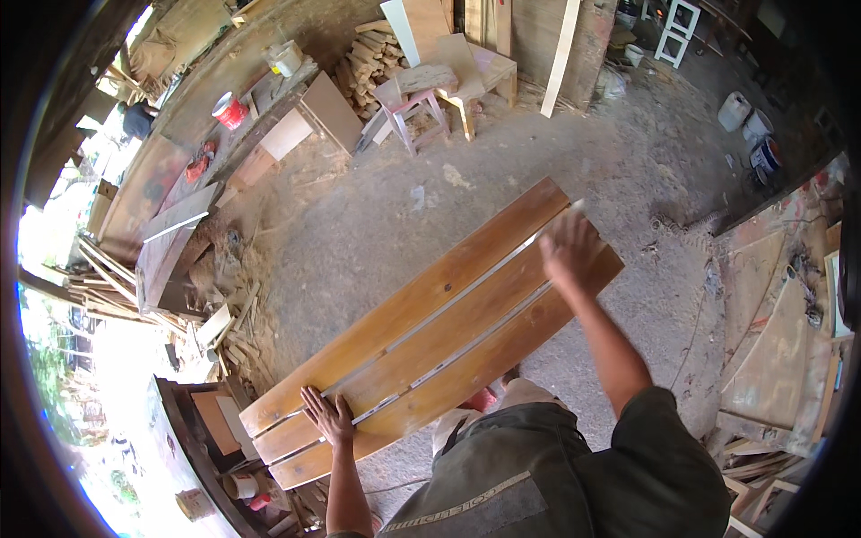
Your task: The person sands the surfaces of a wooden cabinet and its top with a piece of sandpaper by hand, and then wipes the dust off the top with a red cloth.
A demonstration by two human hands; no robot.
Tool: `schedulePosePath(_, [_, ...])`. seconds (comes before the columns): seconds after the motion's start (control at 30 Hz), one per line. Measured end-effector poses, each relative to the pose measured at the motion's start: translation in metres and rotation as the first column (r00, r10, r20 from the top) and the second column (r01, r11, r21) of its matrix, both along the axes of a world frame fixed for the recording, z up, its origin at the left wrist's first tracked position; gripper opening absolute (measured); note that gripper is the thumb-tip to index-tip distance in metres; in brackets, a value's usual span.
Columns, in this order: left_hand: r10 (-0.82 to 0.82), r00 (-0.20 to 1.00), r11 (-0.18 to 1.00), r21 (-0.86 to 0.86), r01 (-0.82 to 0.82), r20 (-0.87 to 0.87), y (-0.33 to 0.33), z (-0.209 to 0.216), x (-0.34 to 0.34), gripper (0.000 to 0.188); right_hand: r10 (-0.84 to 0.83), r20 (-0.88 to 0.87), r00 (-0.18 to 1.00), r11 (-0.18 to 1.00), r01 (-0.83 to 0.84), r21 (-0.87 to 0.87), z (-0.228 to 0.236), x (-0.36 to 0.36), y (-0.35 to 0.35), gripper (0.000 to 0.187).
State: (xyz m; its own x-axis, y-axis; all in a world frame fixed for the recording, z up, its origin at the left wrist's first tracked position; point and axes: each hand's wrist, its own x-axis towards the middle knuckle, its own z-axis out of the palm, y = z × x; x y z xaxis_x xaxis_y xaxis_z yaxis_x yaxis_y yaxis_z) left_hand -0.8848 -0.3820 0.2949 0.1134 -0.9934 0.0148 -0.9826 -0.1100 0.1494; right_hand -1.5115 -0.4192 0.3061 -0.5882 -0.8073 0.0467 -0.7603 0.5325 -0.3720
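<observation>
In front of me a long panel of three varnished brown wooden slats point(430, 314) slants from lower left to upper right, with narrow gaps between the slats. Near its lower left end, my left hand point(330, 417) lies flat on the wood, fingers spread, nothing in them. My right hand point(572, 247) is over the far right end, smeared by motion. A small pale patch shows just beyond its fingertips, and I cannot make out whether it is something held. What supports the panel underneath is hidden.
Beyond the panel stand a small pinkish stool point(408, 112) and a pile of wood offcuts point(368, 67). A workbench at left carries a red-and-white bucket point(230, 110). Scrap sticks point(238, 336) lie on the floor at left. Several containers point(762, 152) stand at right.
</observation>
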Motion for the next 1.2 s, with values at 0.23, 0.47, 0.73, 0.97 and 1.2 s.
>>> schedulePosePath(0.23, [0.002, 1.0, 1.0, -0.008, -0.002, 0.008, 0.005, -0.001, 0.005, 0.085, 0.522, 0.116, 0.845, 0.844, -0.492, -0.212, -0.006, 0.136, 0.06, 0.085])
schedulePosePath(0.47, [-0.007, 1.0, 1.0, -0.023, 0.008, 0.015, 0.002, -0.004, 0.01, 0.085, -0.064, 0.149, 0.987, 0.99, 0.081, -0.112, -0.01, -0.025, 0.011, 0.091])
schedulePosePath(0.73, [-0.003, 1.0, 1.0, -0.014, 0.003, 0.009, 0.008, -0.001, 0.006, 0.085, 0.14, 0.276, 0.951, 0.987, -0.113, -0.112, 0.017, 0.054, 0.031, 0.089])
schedulePosePath(0.97, [-0.015, 1.0, 0.999, -0.031, 0.015, -0.004, 0.003, -0.005, 0.006, 0.085, 0.143, 0.167, 0.976, 0.989, -0.137, -0.048, 0.011, 0.075, 0.03, 0.091])
schedulePosePath(1.2, [0.002, 1.0, 1.0, -0.006, -0.002, -0.008, 0.006, -0.004, 0.009, 0.087, 0.225, 0.032, 0.974, 0.969, -0.221, -0.109, -0.002, -0.013, 0.028, 0.086])
